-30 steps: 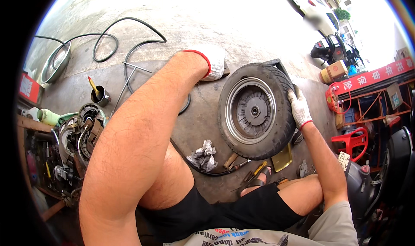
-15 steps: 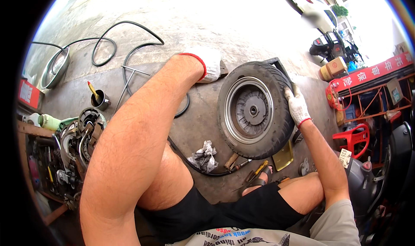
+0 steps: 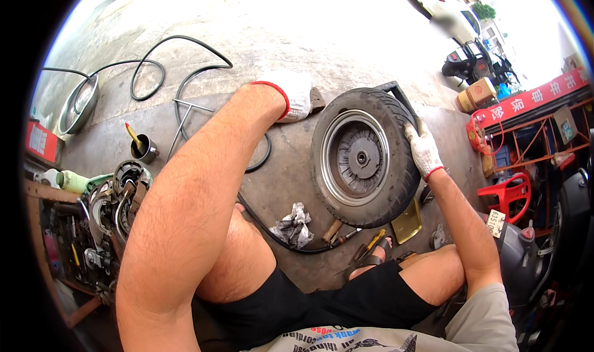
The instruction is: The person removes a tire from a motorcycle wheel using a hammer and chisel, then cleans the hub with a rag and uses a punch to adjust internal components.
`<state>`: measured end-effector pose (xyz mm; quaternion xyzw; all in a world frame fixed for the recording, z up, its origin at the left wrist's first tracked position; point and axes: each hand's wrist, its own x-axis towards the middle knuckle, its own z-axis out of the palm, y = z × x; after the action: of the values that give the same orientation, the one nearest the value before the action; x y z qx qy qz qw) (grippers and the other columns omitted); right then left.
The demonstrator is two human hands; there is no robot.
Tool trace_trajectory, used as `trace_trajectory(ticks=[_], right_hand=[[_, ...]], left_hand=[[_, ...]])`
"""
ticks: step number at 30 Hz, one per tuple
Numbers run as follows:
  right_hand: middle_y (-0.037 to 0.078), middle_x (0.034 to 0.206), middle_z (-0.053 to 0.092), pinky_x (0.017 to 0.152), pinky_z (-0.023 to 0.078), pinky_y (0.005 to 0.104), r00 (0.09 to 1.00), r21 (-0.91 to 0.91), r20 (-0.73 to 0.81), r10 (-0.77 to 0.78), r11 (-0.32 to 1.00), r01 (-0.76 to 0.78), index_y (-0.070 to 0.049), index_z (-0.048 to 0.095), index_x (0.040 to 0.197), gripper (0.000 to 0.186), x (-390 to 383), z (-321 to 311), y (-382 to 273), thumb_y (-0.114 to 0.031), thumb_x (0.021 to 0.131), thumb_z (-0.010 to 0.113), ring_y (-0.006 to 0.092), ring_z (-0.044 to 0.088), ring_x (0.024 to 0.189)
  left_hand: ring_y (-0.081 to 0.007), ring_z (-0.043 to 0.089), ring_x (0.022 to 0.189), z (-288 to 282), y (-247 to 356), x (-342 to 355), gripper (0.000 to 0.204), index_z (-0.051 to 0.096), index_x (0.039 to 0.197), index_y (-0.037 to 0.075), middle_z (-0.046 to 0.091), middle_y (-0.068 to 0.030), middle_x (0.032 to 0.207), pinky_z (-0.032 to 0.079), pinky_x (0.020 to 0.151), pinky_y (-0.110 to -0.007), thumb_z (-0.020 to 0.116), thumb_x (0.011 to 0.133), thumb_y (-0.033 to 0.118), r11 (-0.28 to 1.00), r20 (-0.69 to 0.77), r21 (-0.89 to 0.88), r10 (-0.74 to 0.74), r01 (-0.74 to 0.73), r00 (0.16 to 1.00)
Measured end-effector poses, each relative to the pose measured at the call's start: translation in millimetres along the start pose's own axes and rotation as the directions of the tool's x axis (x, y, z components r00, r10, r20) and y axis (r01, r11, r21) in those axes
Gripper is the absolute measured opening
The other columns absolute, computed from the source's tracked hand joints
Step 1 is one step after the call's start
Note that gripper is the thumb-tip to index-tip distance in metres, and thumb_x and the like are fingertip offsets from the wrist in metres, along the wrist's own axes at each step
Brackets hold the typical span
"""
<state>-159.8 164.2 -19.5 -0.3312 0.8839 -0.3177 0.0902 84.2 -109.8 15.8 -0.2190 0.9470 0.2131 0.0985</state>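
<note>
Showing its grey hub point(image 3: 356, 172) and silver rim point(image 3: 327, 172) toward the camera, the wheel point(image 3: 364, 159) placed slightly right of the middle, over the concrete floor point(image 3: 284, 185). Touching its tyre point(image 3: 371, 216) at the right side with the gloved right hand point(image 3: 424, 149): laid on the tread with fingers rather straight and slightly parted, not wrapped around. Having the wheel, therefore, directly to the left of this hand. Finding the gloved left hand point(image 3: 297, 95) beyond the upper left of the tyre, apart from it, just beside a small dark block point(image 3: 317, 100). Cannot tell the bend of those fingers, nor any hold on the block. Noticing, below the wheel, a wooden handle point(image 3: 331, 230) and a gold-coloured tray point(image 3: 406, 224); farther left, a crumpled grey rag point(image 3: 296, 227) near the black hose point(image 3: 309, 250).
</note>
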Motion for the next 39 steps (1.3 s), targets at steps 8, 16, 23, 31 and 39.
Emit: trace_trajectory(ticks=[8, 16, 23, 31, 39], right_hand=[[0.029, 0.137, 0.054, 0.109, 0.037, 0.0353, 0.999, 0.094, 0.007, 0.043, 0.995, -0.044, 0.004, 0.041, 0.145, 0.067, -7.4, 4.7, -28.0, -0.038, 0.095, 0.059, 0.0352, 0.051, 0.131], [0.017, 0.132, 0.060, 0.102, 0.044, 0.0337, 0.964, 0.534, 0.263, 0.030, 0.828, -0.171, 0.002, 0.045, 0.144, 0.049, -4.6, 10.7, -46.0, -0.023, 0.102, 0.051, 0.0237, 0.058, 0.119], [0.027, 0.102, 0.069, 0.087, 0.053, 0.0452, 0.971, -0.447, 0.201, -0.131, 0.870, 0.210, 0.000, 0.065, 0.109, 0.039, 29.6, -30.6, 26.8, -0.034, 0.092, 0.055, 0.0392, 0.067, 0.098], [0.020, 0.126, 0.060, 0.100, 0.047, 0.0481, 0.973, -0.559, 0.124, 0.192, 0.824, -0.092, -0.006, 0.058, 0.124, 0.045, 63.7, 34.0, 135.8, -0.035, 0.090, 0.061, 0.0382, 0.060, 0.116], [0.017, 0.146, 0.047, 0.114, 0.033, 0.0522, 0.958, -0.454, -0.020, 0.288, 0.851, -0.265, -0.010, 0.035, 0.151, 0.075, 124.2, 78.2, 196.9, -0.033, 0.085, 0.062, 0.0354, 0.046, 0.135]], left_hand=[[-0.0369, 0.063, 0.110, -0.7, 25.9, 0.0, 0.048, 0.060, 0.124, 0.001, 0.066, -0.0238, 0.117, 0.049, 0.095, -0.043, 0.057, 0.090, 0.034, 0.988, -0.076, -0.109, 0.104, -0.111, 0.992], [-0.0357, 0.044, 0.139, 7.1, 82.9, -2.5, 0.092, 0.027, 0.151, -0.006, 0.045, -0.0278, 0.147, 0.034, 0.115, -0.039, 0.053, 0.091, 0.059, 0.888, 0.075, -0.438, 0.191, -0.140, 0.979], [-0.0402, 0.048, 0.135, 8.1, 106.4, -9.4, 0.113, 0.008, 0.153, -0.012, 0.046, -0.0368, 0.142, 0.038, 0.111, -0.037, 0.061, 0.084, 0.060, 0.909, 0.052, -0.400, -0.103, 0.115, 0.993], [-0.0392, 0.051, 0.131, 28.6, 67.6, -4.7, 0.116, 0.012, 0.152, -0.012, 0.046, -0.0360, 0.142, 0.041, 0.110, -0.036, 0.076, 0.075, 0.047, 0.879, -0.098, -0.398, -0.326, 0.263, 0.940], [-0.0322, 0.056, 0.125, 49.5, 27.2, -3.6, 0.106, 0.012, 0.156, -0.001, 0.050, -0.0278, 0.140, 0.043, 0.107, -0.034, 0.079, 0.077, 0.023, 0.811, -0.085, -0.520, -0.363, 0.270, 0.928]])
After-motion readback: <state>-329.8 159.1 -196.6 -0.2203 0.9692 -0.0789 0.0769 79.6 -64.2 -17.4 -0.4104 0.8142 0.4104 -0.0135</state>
